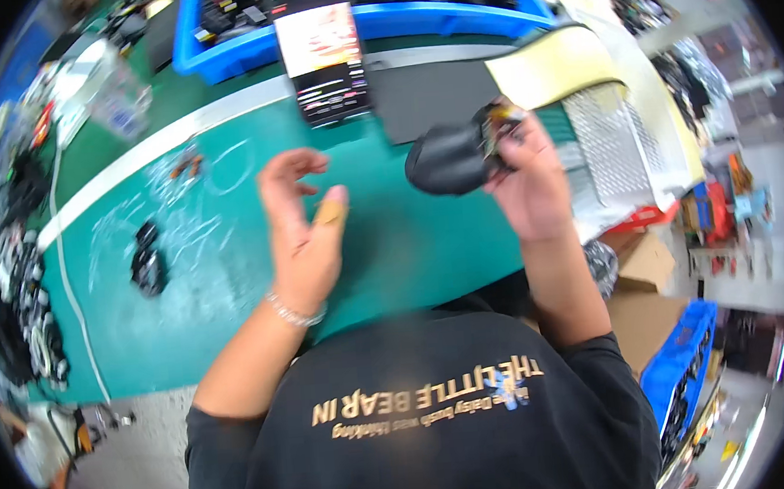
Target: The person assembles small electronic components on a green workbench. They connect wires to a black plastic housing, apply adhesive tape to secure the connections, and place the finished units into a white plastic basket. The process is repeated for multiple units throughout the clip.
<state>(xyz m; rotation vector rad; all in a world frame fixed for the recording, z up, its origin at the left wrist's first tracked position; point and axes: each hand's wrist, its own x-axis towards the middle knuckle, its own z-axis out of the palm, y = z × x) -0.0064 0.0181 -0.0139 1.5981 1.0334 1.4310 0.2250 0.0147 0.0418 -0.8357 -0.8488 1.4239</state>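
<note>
The right hand (pixel 529 185) holds a black pouch (pixel 448 159) raised above the green table (pixel 410 243), its fingers (pixel 504 137) closed on the pouch's right end, where a small multicoloured part shows against them (what that part is cannot be told, owing to blur). The left hand (pixel 304 228) is empty, fingers loosely curled and released, palm turned toward the pouch and well apart from it; a tan plaster wraps the thumb and a bracelet (pixel 295 313) sits at the wrist. The pouch is therefore in the air, right of centre, touching nothing but the right hand. Behind it lie a dark mat (pixel 431 92), a yellowed sheet (pixel 552 70) and a perforated metal plate (pixel 607 139). A black card with a printed picture (pixel 323 58) leans against a blue bin (pixel 215 52) of dark parts. On the table's left are small black pieces (pixel 147 257) and a white cable (pixel 64 267). Judgement: the work in hand appears to be handling at the pouch's end. It would be done well by bringing the free hand in to steady the body, keeping the grasp at the end firm but not crushing, and holding the pouch over the table so that a slip lands there.
</note>
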